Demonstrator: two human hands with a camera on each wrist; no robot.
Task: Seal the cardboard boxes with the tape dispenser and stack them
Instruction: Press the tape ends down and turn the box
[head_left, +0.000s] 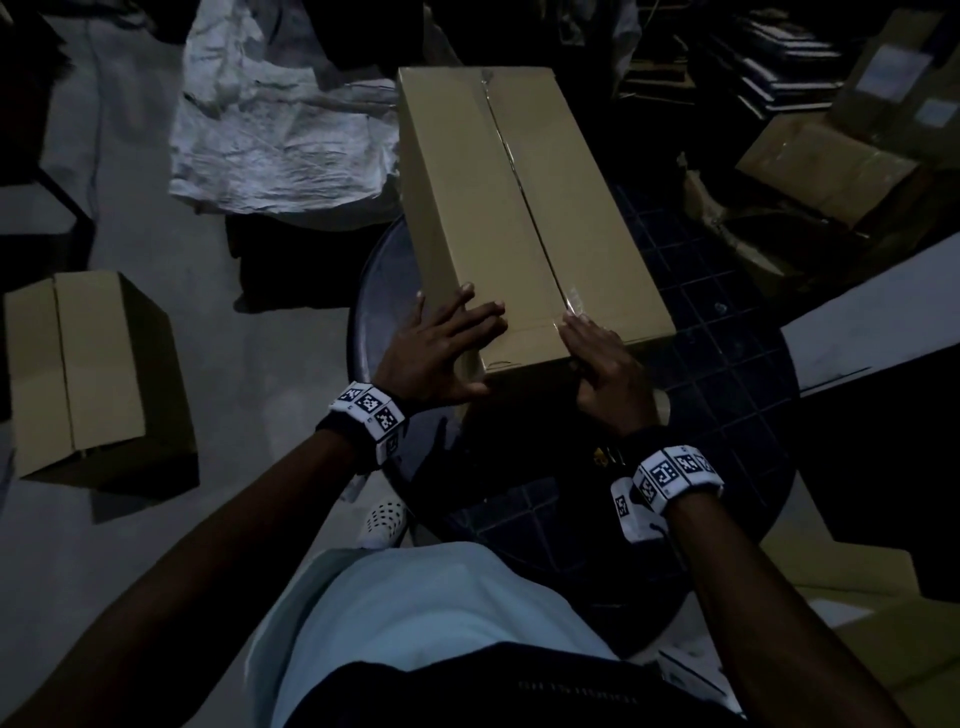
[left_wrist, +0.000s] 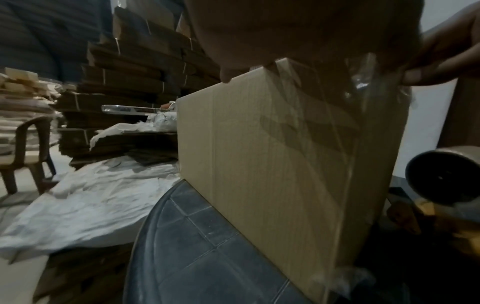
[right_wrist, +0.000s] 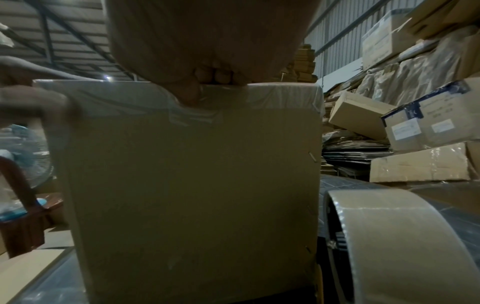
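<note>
Grip: our left hand (head_left: 441, 345) flat, right hand (head_left: 605, 366) pressing tape, fingers straight, both at near end of cardboard box (head_left: 519, 208) on table (head_left: 727, 332). Box long axis runs away from us; tape dispenser (right_wrist: 384, 242) just right, right hand nearer.

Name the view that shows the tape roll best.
The right wrist view: the tape roll fills the lower right, beside the cardboard box. The left wrist view shows only its core end-on. In the head view the right hand hides it.
</note>
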